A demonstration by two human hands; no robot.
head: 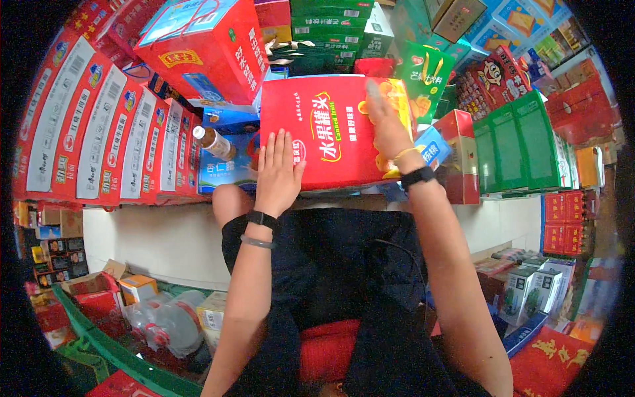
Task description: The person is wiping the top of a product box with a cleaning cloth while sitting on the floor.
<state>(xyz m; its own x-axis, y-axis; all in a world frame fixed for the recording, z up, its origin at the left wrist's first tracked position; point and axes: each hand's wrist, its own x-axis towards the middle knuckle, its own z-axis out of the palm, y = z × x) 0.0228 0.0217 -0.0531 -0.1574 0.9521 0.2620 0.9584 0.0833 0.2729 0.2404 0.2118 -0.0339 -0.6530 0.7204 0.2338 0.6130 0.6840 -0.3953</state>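
Note:
Across my knees, or just in front of them, lies a large red cardboard carton (322, 144) with printed writing and pictures of yellow fruit. My left hand (279, 171) rests flat on its lower left part, palm down and fingers extended. On the right side my right hand (389, 119) lies over the yellow fruit picture, its fingertips blurred and pointing away from me. I cannot tell how firmly it presses. Neither hand is closed around anything. Left of the carton, a small bottle with a white cap (213, 141) rests on a blue carton (223, 171).
Red and white noodle cartons (106, 129) are lined up at the left. A tall red box with a cord handle (203, 54) stands behind. Green boxes (521, 144) stand at the right. Behind me are a green-rimmed shelf (99, 337) with wrapped plastic containers (173, 322) and pale tiled floor (158, 243).

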